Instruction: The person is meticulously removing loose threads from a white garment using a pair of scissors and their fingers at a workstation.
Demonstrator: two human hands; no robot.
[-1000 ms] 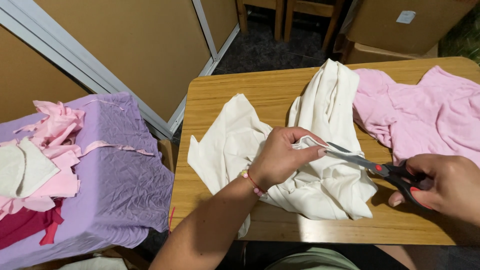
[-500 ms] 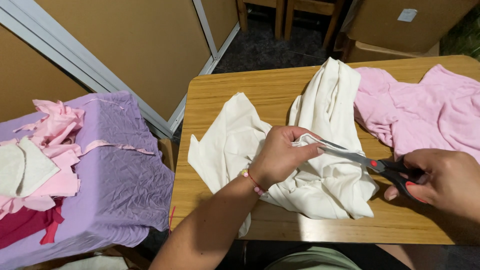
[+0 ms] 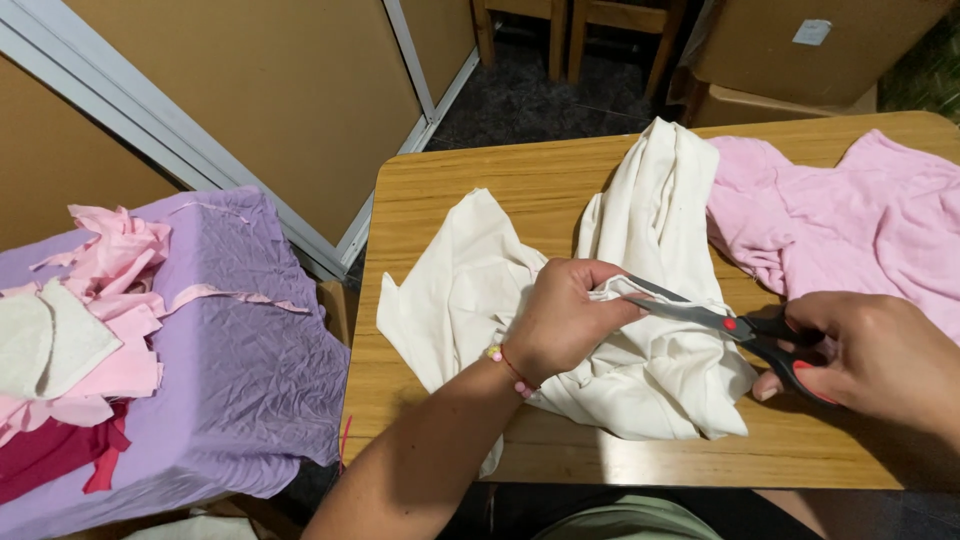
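Two hands are showing in the head view, both belonging to the person wearing the camera. One pair of scissors, dark-handled with a red pivot screw, is sitting in the right hand; that hand is closing around the handles, fingers threaded through the loops, at the right edge of the wooden table. Blades are standing slightly parted and pointing left, with the tips meeting a fold of the cream cloth.

One cream cloth is lying crumpled across the middle of the table, reaching from the far edge down to the near edge. Left hand is clenching a bunched fold of it, fingers curling over the fabric just beside the blade tips; a beaded bracelet is circling that wrist.

One pink garment is spreading over the right part of the table, touching the cream cloth along its left side.

One lavender sheet is covering a lower surface left of the table. On it, one heap of pink scraps is lying, with one pale off-white piece and some dark red pieces at the left edge; exact scrap count cannot be told.

Cardboard boxes and chair legs are standing on the floor beyond the table
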